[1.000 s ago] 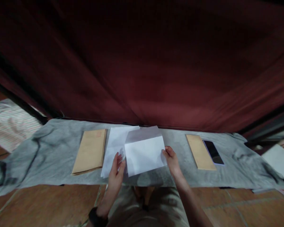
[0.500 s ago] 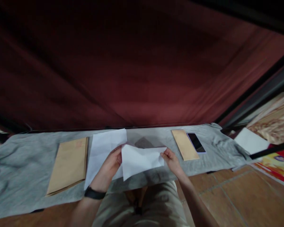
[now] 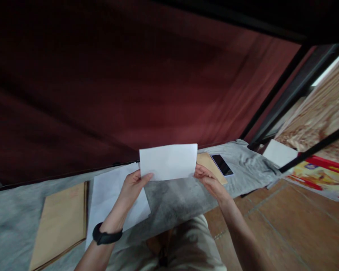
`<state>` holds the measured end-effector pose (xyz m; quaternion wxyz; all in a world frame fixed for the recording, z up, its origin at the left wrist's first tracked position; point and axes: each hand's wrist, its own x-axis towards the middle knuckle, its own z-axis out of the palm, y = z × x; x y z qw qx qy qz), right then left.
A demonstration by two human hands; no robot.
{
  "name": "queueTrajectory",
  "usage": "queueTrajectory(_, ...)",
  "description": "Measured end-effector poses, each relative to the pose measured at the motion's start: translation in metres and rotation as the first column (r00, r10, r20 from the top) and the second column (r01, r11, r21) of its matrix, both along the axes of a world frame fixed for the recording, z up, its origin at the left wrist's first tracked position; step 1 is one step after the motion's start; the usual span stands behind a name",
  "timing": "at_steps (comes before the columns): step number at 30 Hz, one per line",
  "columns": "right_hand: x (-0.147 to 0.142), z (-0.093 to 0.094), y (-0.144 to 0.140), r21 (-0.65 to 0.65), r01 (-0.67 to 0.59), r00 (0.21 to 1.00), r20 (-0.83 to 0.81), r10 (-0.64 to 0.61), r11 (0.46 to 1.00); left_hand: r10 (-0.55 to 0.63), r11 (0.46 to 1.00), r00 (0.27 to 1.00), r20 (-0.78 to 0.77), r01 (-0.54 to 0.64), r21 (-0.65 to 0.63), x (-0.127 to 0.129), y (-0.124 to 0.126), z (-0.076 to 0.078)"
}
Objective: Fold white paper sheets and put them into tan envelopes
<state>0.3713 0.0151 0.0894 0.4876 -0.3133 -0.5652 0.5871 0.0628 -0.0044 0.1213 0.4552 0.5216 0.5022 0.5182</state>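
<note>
A folded sheet of white paper point(image 3: 168, 162) is held up above the grey cloth, its face turned toward me. My left hand point(image 3: 134, 186) pinches its lower left corner, with the thumb across the front. At the lower right corner my right hand point(image 3: 209, 178) grips the edge, its fingers partly behind the sheet. Under my left forearm lie larger white sheets point(image 3: 101, 195), partly covered by the arm. Behind my right hand a small brown envelope point(image 3: 205, 159) lies on the cloth, partly hidden.
Large brown envelopes point(image 3: 62, 218) lie stacked at the left. A phone point(image 3: 222, 165) rests beside the small envelope. The grey cloth point(image 3: 175, 203) covers the surface, with a dark red curtain point(image 3: 147, 82) behind. At the right are a black metal bar point(image 3: 316, 148) and a colourful printed box point(image 3: 322, 175).
Both hands have raised the paper and turned it more upright, its edges now straighter. The view has swung to the right, so the envelopes and phone appear further left.
</note>
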Motion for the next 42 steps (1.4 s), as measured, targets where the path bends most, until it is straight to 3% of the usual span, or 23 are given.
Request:
queueTrajectory(3, 0.005, 0.002, 0.002, -0.006, 0.064, 0.997, 0.034, -0.064, 0.998, 0.051, 0.968, 0.954, -0.294, 0.026, 0.25, 0.001, 0.007, -0.013)
queueTrajectory(4, 0.005, 0.003, 0.004, 0.019, 0.12, 0.99, 0.074, -0.121, 0.993, 0.057, 0.923, 0.923, -0.38, 0.096, 0.373, 0.002, 0.009, -0.015)
queueTrajectory(6, 0.007, 0.007, 0.009, 0.117, 0.227, 0.959, 0.145, -0.243, 0.967, 0.096, 0.77, 0.854, -0.511, 0.262, 0.582, 0.004, 0.014, -0.017)
queueTrajectory(8, 0.01, 0.01, 0.014, 0.252, 0.282, 0.931, 0.164, -0.328, 0.926, 0.175, 0.627, 0.785, -0.594, 0.376, 0.682, 0.007, 0.017, -0.018)
queueTrajectory(11, 0.016, 0.005, 0.018, 0.435, 0.275, 0.912, 0.164, -0.376, 0.857, 0.31, 0.552, 0.713, -0.629, 0.404, 0.73, 0.007, 0.018, -0.025)
queueTrajectory(14, 0.02, -0.025, 0.014, 0.523, 0.233, 0.861, 0.28, -0.424, 0.82, 0.309, 0.615, 0.657, -0.688, 0.414, 0.671, 0.001, 0.015, -0.051)
queueTrajectory(18, 0.024, -0.092, -0.005, 0.55, 0.107, 0.775, 0.476, -0.416, 0.828, 0.123, 0.758, 0.541, -0.832, 0.49, 0.43, -0.007, 0.005, -0.108)
queueTrajectory(21, 0.029, -0.132, -0.022, 0.534, -0.027, 0.695, 0.617, -0.368, 0.845, -0.001, 0.808, 0.472, -0.881, 0.519, 0.277, -0.007, -0.005, -0.145)
queueTrajectory(23, 0.032, -0.145, -0.029, 0.508, -0.106, 0.647, 0.688, -0.328, 0.855, -0.068, 0.823, 0.442, -0.895, 0.531, 0.2, -0.005, -0.011, -0.158)
queueTrajectory(29, 0.042, -0.148, -0.038, 0.494, -0.237, 0.623, 0.738, -0.259, 0.837, -0.197, 0.827, 0.397, -0.896, 0.559, 0.066, -0.006, -0.027, -0.163)
queueTrajectory(33, 0.047, -0.148, -0.038, 0.44, -0.344, 0.575, 0.797, -0.185, 0.829, -0.163, 0.842, 0.391, -0.906, 0.534, 0.079, -0.01, -0.036, -0.167)
queueTrajectory(38, 0.045, -0.146, -0.019, 0.523, -0.241, 0.653, 0.711, -0.263, 0.818, -0.05, 0.849, 0.361, -0.931, 0.507, 0.151, -0.002, -0.029, -0.168)
queueTrajectory(42, 0.039, -0.146, -0.011, 0.494, -0.208, 0.65, 0.715, -0.258, 0.844, -0.074, 0.851, 0.337, -0.938, 0.512, 0.117, 0.002, -0.021, -0.167)
